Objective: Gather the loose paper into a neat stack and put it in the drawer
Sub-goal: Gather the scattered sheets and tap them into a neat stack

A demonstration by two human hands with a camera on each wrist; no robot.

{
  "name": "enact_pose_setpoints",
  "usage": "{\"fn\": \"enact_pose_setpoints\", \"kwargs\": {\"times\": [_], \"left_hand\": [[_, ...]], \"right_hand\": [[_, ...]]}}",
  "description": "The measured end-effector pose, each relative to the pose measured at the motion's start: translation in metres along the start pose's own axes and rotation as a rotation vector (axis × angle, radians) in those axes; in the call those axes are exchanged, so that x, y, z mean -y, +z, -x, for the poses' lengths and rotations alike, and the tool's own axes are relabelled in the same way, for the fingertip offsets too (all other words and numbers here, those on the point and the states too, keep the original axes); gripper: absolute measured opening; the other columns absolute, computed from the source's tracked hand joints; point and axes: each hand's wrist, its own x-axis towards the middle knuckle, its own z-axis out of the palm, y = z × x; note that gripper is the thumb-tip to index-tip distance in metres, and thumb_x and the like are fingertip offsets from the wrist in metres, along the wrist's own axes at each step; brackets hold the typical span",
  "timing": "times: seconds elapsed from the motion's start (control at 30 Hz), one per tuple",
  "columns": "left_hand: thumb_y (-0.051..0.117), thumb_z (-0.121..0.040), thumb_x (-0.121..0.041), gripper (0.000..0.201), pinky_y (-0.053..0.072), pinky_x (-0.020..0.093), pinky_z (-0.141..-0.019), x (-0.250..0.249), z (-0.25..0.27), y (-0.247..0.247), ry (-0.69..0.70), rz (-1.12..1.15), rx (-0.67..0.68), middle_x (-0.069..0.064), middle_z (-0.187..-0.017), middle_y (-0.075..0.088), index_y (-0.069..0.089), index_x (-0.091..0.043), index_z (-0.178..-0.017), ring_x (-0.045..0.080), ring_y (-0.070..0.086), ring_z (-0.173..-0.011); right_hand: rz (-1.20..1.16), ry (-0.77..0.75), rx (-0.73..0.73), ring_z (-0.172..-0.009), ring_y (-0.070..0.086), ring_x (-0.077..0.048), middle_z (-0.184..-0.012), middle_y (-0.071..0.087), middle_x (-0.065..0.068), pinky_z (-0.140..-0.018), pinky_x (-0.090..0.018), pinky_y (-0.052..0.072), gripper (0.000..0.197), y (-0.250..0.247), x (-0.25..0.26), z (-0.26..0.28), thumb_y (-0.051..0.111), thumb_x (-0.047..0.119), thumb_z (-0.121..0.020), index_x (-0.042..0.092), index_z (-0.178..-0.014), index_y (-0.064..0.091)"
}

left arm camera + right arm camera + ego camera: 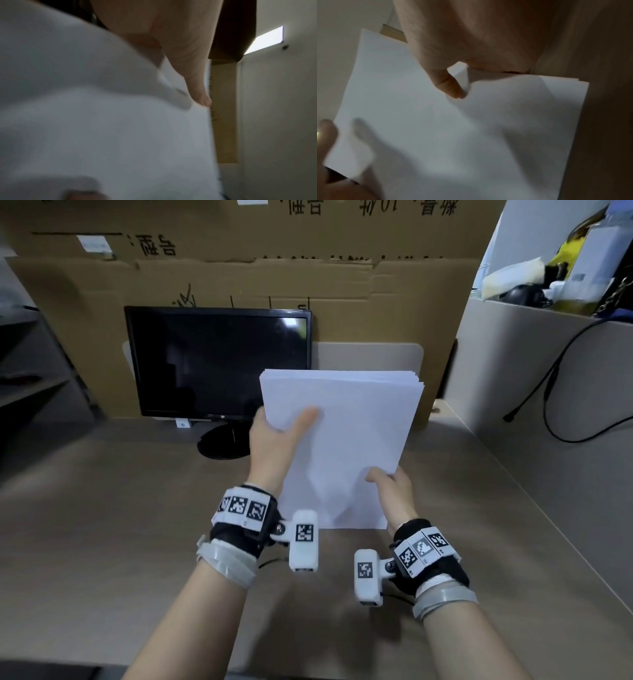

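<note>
A stack of white paper point(346, 440) stands nearly upright over the desk, its lower edge near the desk top. My left hand point(274, 436) grips its left edge, thumb lying across the front sheet. My right hand point(390, 484) pinches the lower right edge, thumb on the front. The top edges of the sheets are slightly fanned. In the left wrist view the paper point(120, 135) fills the frame under my thumb point(197, 88). The right wrist view shows the paper point(453, 128) pinched by my thumb point(448, 83). No drawer is in view.
A dark monitor point(219, 361) on a round stand sits at the back of the brown desk point(120, 525), just left of the paper. Cardboard sheets point(239, 275) line the back wall. A grey partition point(534, 378) with a hanging black cable point(551, 392) bounds the right side.
</note>
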Motion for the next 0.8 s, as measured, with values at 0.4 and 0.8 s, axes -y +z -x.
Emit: {"fn": "enact_pose_setpoints", "kwargs": {"times": [0.4, 0.8], "left_hand": [[0.087, -0.077, -0.008, 0.042, 0.061, 0.027, -0.084, 0.016, 0.002, -0.004, 0.103, -0.041, 0.069, -0.004, -0.108, 0.076, 0.065, -0.021, -0.109, 0.011, 0.074, -0.098], [0.082, -0.083, -0.006, 0.039, 0.06, 0.025, -0.085, 0.063, -0.001, -0.014, -0.042, -0.113, 0.153, -0.003, -0.108, 0.077, 0.067, -0.013, -0.118, 0.009, 0.075, -0.097]], "right_hand": [[-0.1, -0.119, -0.074, -0.09, 0.065, -0.016, -0.097, 0.069, 0.002, -0.077, -0.029, 0.051, 0.038, 0.006, 0.031, 0.0, 0.056, -0.005, -0.079, 0.011, -0.113, 0.059], [-0.045, -0.09, -0.101, -0.086, 0.064, -0.017, -0.095, 0.067, 0.001, -0.073, -0.026, 0.052, 0.031, -0.003, 0.017, -0.005, 0.057, -0.001, -0.084, 0.009, -0.113, 0.062]]}}
